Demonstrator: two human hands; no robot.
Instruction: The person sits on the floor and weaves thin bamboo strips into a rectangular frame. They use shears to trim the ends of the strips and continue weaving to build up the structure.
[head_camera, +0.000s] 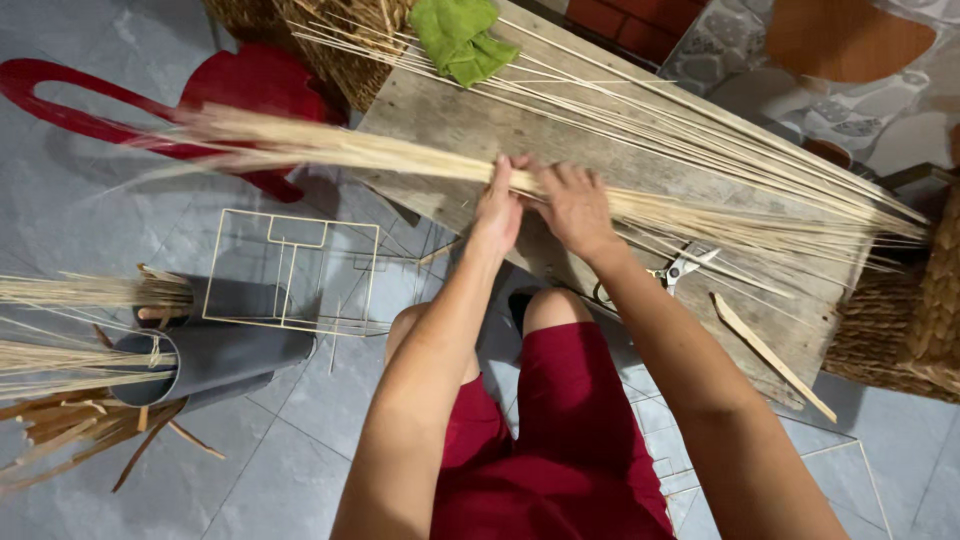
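A long bundle of pale reed strands (330, 148) lies across a worn wooden board (470, 120), its loose ends fanning out to the left. My left hand (499, 205) grips the bundle near its middle. My right hand (575, 205) rests on the same bundle just to the right, fingers curled over the strands. More thin straight sticks (720, 130) spread along the board toward the right. A pair of scissors (688, 264) lies on the board just right of my right forearm.
A green cloth (457, 38) lies at the board's far end. A flat wooden strip (772, 355) sits near the board's front right. Grey tubes (220, 360) holding reeds and a wire frame (290, 270) stand on the tiled floor at left. Woven baskets (915, 320) sit at right.
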